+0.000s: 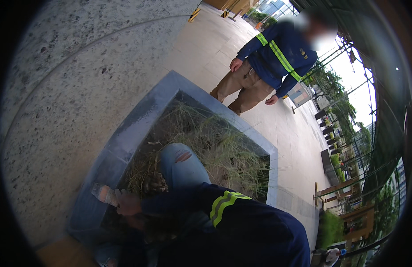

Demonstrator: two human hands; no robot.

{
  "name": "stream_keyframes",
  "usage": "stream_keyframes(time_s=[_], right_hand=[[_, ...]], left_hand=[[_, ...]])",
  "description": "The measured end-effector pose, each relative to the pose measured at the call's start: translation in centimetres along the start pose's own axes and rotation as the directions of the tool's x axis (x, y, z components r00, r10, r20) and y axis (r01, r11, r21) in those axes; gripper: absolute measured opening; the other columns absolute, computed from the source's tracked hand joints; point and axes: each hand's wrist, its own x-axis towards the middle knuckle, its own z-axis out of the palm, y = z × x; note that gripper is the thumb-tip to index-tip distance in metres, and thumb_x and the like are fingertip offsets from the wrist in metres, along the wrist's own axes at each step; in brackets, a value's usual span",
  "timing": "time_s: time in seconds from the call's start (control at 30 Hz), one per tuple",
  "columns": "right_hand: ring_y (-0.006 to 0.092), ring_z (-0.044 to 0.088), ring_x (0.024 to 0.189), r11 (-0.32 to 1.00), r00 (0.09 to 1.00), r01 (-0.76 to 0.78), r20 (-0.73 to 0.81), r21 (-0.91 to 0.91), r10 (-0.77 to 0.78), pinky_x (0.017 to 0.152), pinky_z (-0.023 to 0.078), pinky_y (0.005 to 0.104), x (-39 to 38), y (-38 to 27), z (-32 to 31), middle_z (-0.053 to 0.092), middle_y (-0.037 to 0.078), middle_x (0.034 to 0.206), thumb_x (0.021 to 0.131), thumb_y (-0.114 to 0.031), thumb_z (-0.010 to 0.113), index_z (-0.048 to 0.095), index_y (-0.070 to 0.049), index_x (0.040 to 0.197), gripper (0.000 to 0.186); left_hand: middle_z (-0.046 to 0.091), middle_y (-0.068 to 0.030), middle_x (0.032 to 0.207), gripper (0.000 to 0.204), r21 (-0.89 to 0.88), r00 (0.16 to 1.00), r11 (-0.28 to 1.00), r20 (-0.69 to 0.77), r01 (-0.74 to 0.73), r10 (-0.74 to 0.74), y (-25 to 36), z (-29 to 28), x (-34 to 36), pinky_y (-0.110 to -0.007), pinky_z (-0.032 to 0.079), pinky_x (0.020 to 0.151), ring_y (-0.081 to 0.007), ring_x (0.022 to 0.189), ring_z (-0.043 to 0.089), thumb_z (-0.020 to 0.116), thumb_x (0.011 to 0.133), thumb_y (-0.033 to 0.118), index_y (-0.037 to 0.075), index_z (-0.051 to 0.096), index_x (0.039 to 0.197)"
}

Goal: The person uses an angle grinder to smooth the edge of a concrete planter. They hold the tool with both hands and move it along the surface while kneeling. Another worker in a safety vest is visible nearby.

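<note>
My right hand [125,202] is closed around a clear plastic bottle [103,193], held sideways over the blue-grey rim [166,86] of a square planter at the left side of its opening. A dim patch of skin just below it, likely my left hand [135,221], is mostly hidden in shadow, so its fingers cannot be made out. Dry grass [228,164] grows from the planter's soil, and my bent leg in torn jeans [177,167] rests inside it.
A speckled stone wall [54,89] is along the left. Beyond the planter a person [279,58] in a dark top with reflective bands stands on pale paving [295,147]. Striped posts [194,14], scaffolding, trees and another small figure [332,256] appear farther off.
</note>
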Motion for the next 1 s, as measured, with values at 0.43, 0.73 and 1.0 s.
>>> stream_keyframes(time_s=[0.43, 0.73, 1.0], right_hand=[[0.0405, 0.068, 0.093, 0.992, 0.978, 0.077, -0.184, -0.097, -0.094, 0.077, 0.055, 0.0512, -1.2, 0.1, 2.8, 0.061, 0.021, 0.106, 0.065, -0.023, 0.078, 0.05, -0.001, 0.126, 0.071], [0.0415, 0.065, 0.094, 1.0, 0.996, 0.012, -0.084, -0.009, -0.012, 0.077, 0.053, 0.0511, 0.0, 1.4, 0.4, 0.06, 0.023, 0.109, 0.069, -0.026, 0.075, 0.043, 0.008, 0.139, 0.084], [0.0407, 0.064, 0.11, 0.999, 1.0, -0.006, -0.024, -0.033, 0.005, 0.091, 0.053, 0.052, -1.7, -0.1, 1.9, 0.061, 0.023, 0.118, 0.071, -0.027, 0.074, 0.042, 0.004, 0.148, 0.089]], left_hand=[[0.071, -0.0072, 0.109, 0.025, -0.049, 0.999, 0.998, -0.021, -0.027, 0.026, 0.4, 1.4, -0.2, -0.036, 0.057, 0.079, -0.022, 0.095, 0.07, 0.065, 0.1, 0.025, 0.007, 0.068, 0.118], [0.07, -0.0065, 0.111, 0.026, -0.063, 1.0, 0.998, 0.005, 0.001, 0.0, 0.7, 0.8, 0.3, -0.036, 0.056, 0.08, -0.0208, 0.097, 0.07, 0.065, 0.101, 0.024, 0.007, 0.066, 0.12], [0.07, -0.0059, 0.113, 0.026, -0.075, 0.999, 0.997, 0.038, 0.029, -0.026, 1.2, 2.0, 0.3, -0.035, 0.056, 0.081, -0.0197, 0.1, 0.069, 0.065, 0.101, 0.024, 0.007, 0.065, 0.121]])
